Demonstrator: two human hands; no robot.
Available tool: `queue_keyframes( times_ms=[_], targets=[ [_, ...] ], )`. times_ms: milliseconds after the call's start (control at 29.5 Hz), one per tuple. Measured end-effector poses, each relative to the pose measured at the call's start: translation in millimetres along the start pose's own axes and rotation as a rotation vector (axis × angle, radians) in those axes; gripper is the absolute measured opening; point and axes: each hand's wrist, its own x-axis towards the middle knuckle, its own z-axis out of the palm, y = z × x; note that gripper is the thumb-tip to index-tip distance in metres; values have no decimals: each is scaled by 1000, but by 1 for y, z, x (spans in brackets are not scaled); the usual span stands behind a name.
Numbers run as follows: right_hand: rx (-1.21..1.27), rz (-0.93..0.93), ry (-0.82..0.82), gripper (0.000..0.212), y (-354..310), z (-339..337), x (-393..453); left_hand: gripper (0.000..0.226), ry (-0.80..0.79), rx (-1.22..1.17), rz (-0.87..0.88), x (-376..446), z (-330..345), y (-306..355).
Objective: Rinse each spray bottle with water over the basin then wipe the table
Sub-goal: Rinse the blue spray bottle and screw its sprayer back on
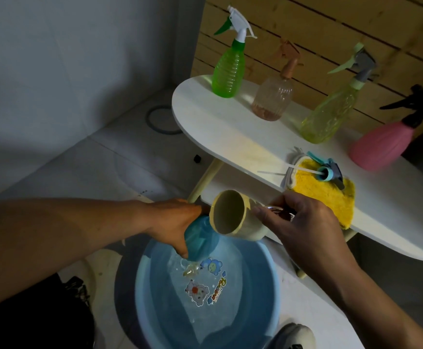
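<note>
My left hand [177, 220] grips a blue spray bottle [201, 241] with no spray head, tipped mouth-down over the blue basin [265, 280]; water runs from it into the basin. My right hand [303, 222] holds a beige cup [233, 214] by its handle, tilted on its side just above the bottle. On the white table [230, 137] stand a green bottle [228, 69], a clear pinkish bottle [274, 96], a pale yellow-green bottle [331, 114] and a pink bottle [379, 144]. The blue spray head [330, 171] lies on a yellow cloth [328, 195].
The basin sits on the tiled floor below the table's near edge and holds water over cartoon stickers. A slatted wooden panel [331, 28] backs the table. A shoe [296, 335] is beside the basin at the bottom. A dark ring [152, 119] lies on the floor by the wall.
</note>
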Motion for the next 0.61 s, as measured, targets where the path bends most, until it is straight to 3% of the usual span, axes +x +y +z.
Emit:
queue_keyframes(
  times_ms=[610],
  targets=[
    [-103,-72,63,32,-4,-3,-4,103,3,-47,8,0,2,-1]
  ],
)
